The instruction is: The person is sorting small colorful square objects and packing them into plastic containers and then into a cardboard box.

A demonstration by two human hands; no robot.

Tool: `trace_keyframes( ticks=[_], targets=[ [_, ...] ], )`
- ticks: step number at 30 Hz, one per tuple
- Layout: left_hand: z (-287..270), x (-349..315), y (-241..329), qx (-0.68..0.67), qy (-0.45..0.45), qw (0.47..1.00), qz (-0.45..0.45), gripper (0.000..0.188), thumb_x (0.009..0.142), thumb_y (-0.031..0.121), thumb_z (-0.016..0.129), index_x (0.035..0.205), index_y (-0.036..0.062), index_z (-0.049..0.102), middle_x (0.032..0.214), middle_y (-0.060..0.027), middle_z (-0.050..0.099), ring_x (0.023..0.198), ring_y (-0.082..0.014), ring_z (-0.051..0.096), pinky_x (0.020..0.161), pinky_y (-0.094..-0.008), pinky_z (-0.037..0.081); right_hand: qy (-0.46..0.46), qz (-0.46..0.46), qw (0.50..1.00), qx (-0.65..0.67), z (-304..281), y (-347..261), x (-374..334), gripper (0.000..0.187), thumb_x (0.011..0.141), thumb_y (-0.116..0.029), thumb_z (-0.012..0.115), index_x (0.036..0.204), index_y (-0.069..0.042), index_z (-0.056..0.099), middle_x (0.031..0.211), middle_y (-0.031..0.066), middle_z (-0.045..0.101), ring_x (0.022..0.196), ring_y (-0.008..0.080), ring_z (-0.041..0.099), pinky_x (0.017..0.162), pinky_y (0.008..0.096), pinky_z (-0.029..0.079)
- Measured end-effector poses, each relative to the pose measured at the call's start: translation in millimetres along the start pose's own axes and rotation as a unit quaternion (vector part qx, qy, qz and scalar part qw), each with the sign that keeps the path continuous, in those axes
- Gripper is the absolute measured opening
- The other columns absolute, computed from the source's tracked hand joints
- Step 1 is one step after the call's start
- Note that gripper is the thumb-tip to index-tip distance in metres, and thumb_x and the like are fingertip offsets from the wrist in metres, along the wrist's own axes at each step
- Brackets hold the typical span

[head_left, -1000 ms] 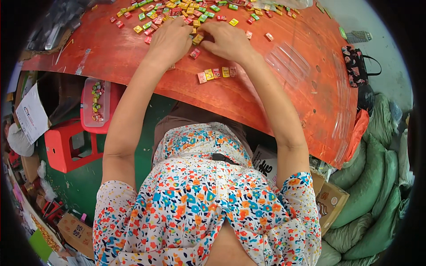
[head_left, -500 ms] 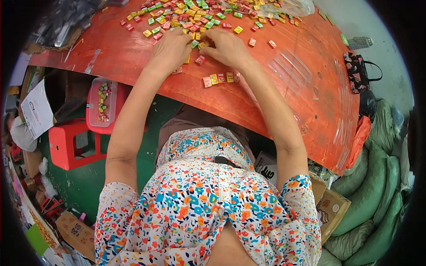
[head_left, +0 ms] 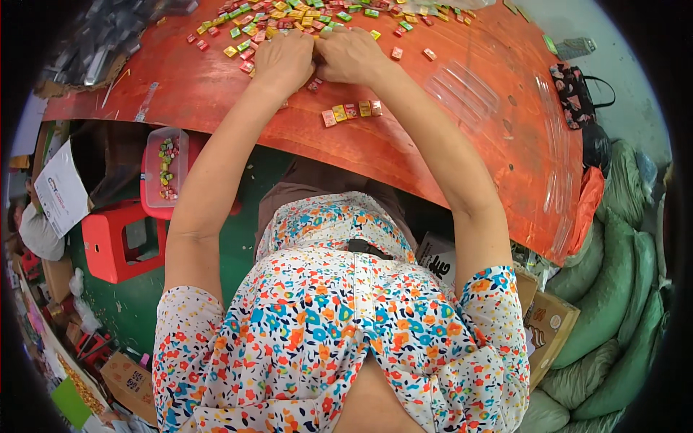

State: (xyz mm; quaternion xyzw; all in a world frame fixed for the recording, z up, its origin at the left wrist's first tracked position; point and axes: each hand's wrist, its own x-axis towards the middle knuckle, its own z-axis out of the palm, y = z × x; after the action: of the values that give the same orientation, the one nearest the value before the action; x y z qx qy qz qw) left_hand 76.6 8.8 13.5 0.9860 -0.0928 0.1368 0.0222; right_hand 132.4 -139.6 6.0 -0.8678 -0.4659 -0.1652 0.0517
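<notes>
Head view shows both arms stretched forward over a red desk (head_left: 216, 86). The left hand (head_left: 283, 63) and the right hand (head_left: 351, 55) lie knuckles-up and touching each other at the near edge of a scatter of small coloured wrapped pieces (head_left: 289, 18); the fingers curl down onto the pieces, but whether either hand pinches one cannot be told. Just nearer the person, a short row of four pieces (head_left: 351, 112), red and yellow, lies side by side on the desk, apart from the heap. Below the desk's left edge a shallow pink tray (head_left: 151, 169) holds a small cluster of the same coloured pieces, and it rests on a red plastic stool (head_left: 108, 249). Clear plastic sheeting (head_left: 462, 86) lies flat on the desk to the right of the hands. Green sacks (head_left: 621, 289) are stacked at far right.
</notes>
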Motion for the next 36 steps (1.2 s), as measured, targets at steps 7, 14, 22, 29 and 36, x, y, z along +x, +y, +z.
trace_keyframes(
  ticks=[7, 14, 22, 29, 36],
  targets=[
    [1, 1, 2, 0.013, -0.016, 1.000, -0.012, 0.022, 0.076, 0.021, 0.066, 0.091, 0.0060, 0.070, 0.093, -0.0128, 0.067, 0.090, -0.0303, 0.066, 0.073, -0.0456, 0.054, 0.062, 0.175, 0.955, 0.231, -14, 9, -12, 0.028, 0.072, -0.032, 0.062, 0.091, -0.013, 0.071, 0.091, 0.0085, 0.068, 0.092, 0.0279, 0.064, 0.078, 0.0397, 0.051],
    [-25, -27, 9, -0.151, 0.107, 0.983, -0.005, 0.019, 0.079, 0.017, 0.064, 0.091, 0.0021, 0.064, 0.084, -0.0154, 0.064, 0.081, -0.0336, 0.064, 0.071, -0.0442, 0.052, 0.099, 0.227, 0.942, 0.226, -35, 12, -40, 0.028, 0.077, -0.030, 0.064, 0.094, -0.009, 0.071, 0.086, 0.0104, 0.071, 0.078, 0.0249, 0.067, 0.073, 0.0386, 0.052],
    [-22, -92, 36, -0.353, -0.015, 0.930, -0.103, 0.025, 0.078, 0.019, 0.073, 0.086, -0.0038, 0.065, 0.079, -0.0207, 0.063, 0.073, -0.0341, 0.063, 0.065, -0.0437, 0.048, -0.037, 0.347, 0.915, 0.202, -57, -12, -119, 0.028, 0.082, -0.025, 0.069, 0.097, -0.001, 0.071, 0.080, 0.0143, 0.070, 0.073, 0.0221, 0.068, 0.069, 0.0339, 0.053],
    [-23, -101, 37, -0.372, -0.006, 0.921, -0.116, 0.025, 0.081, 0.021, 0.073, 0.090, -0.0020, 0.069, 0.076, -0.0177, 0.060, 0.072, -0.0318, 0.061, 0.067, -0.0425, 0.048, -0.042, 0.378, 0.871, 0.313, -57, -5, -136, 0.024, 0.086, -0.019, 0.066, 0.102, -0.002, 0.071, 0.082, 0.0135, 0.070, 0.076, 0.0275, 0.067, 0.070, 0.0363, 0.053],
    [-26, -98, 39, -0.375, -0.043, 0.925, -0.043, 0.037, 0.076, 0.017, 0.078, 0.109, 0.0023, 0.067, 0.092, -0.0114, 0.057, 0.072, -0.0245, 0.058, 0.069, -0.0378, 0.048, -0.063, 0.169, 0.943, 0.279, -63, 0, -140, 0.043, 0.084, -0.020, 0.070, 0.124, -0.009, 0.061, 0.117, 0.0129, 0.060, 0.105, 0.0299, 0.058, 0.088, 0.0384, 0.048]
  ],
)
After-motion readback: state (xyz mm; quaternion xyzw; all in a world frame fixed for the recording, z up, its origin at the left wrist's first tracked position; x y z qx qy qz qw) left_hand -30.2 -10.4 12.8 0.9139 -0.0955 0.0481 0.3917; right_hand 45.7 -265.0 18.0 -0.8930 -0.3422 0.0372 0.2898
